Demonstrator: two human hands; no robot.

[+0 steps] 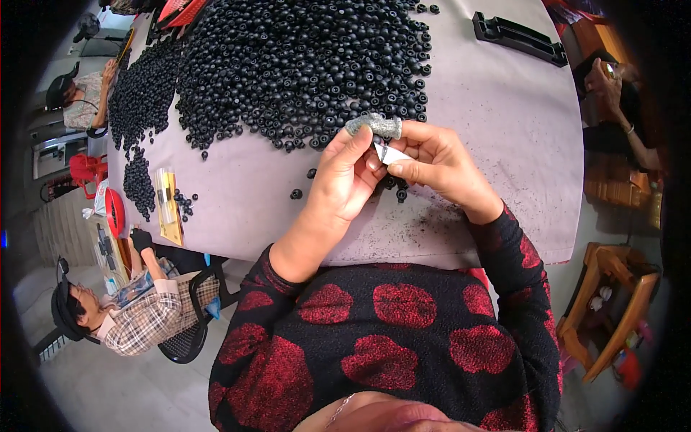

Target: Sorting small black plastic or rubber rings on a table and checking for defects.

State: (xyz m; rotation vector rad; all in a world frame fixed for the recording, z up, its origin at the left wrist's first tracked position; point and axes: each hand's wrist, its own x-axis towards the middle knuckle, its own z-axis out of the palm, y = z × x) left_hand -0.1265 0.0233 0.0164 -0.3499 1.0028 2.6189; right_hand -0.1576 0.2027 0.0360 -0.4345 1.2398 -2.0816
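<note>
Over the near part of the table, my hands meet in front of my chest. My left hand [338, 176] is closed in a pinch, thumb against fingers; a grey speckled finger cover [373, 125] wraps a fingertip there. Whatever the pinch holds is mostly hidden, though a dark bit shows beside it. My right hand [443, 169] grips a small white pointed blade-like piece [391, 154] between thumb and fingers, its tip toward the left hand. A few black round pieces [401, 194] lie on the cloth beneath the hands.
A large heap of black round pieces [302, 65] spreads beyond my hands, with smaller piles [140, 183] to the left. Dark crumbs dot the pale tablecloth [504, 144]. A black tray-like holder [520, 39] lies far right. One co-worker [144, 309] sits at left; others work farther off.
</note>
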